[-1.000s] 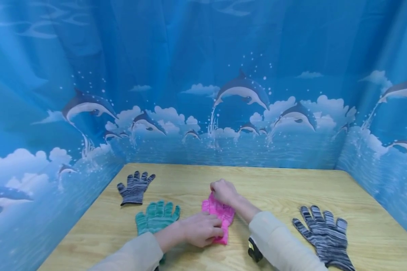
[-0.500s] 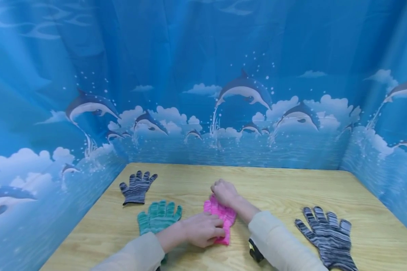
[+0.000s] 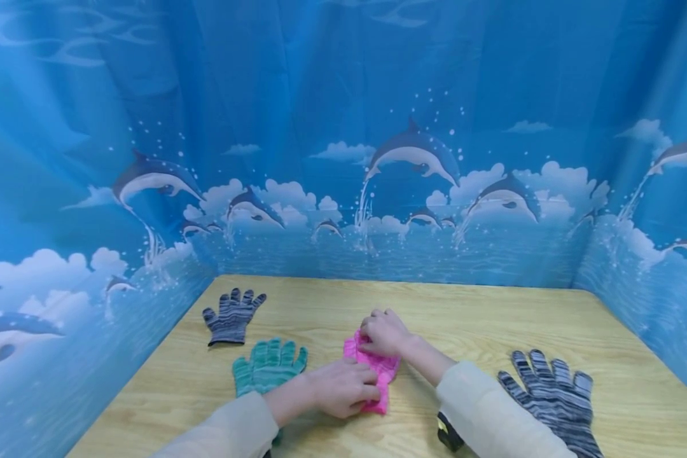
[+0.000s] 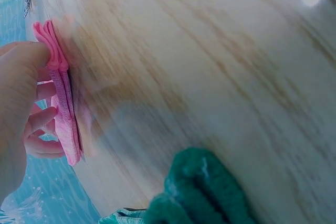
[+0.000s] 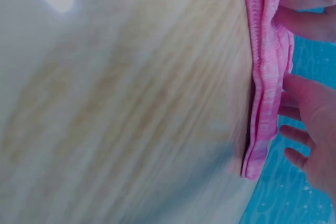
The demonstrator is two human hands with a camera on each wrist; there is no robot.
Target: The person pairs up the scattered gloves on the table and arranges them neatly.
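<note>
A pink knit glove (image 3: 383, 369) lies on the wooden table in front of me, its layers showing edge-on in both wrist views. My left hand (image 3: 342, 387) holds its near, cuff end, with thumb and finger bent onto the fabric; in the left wrist view the thumb meets the pink folds (image 4: 59, 66). Over the far end of the glove is my right hand (image 3: 387, 333). In the right wrist view that hand's fingers (image 5: 302, 135) are spread and loosely bent right beside the pink fabric (image 5: 266, 93). Part of the glove's far end is hidden under the right hand.
A green glove (image 3: 269, 366) lies to the left, partly under my left forearm. Farther back left is a grey-striped glove (image 3: 231, 319). Another black-and-grey striped glove (image 3: 558, 394) rests at the right, near my right sleeve. A dolphin-print curtain (image 3: 343, 191) surrounds the table (image 3: 464, 331).
My right hand has shifted slightly right and toward me, and its fingers have loosened at the glove's far end. The left hand stays on the cuff. The other gloves have not moved.
</note>
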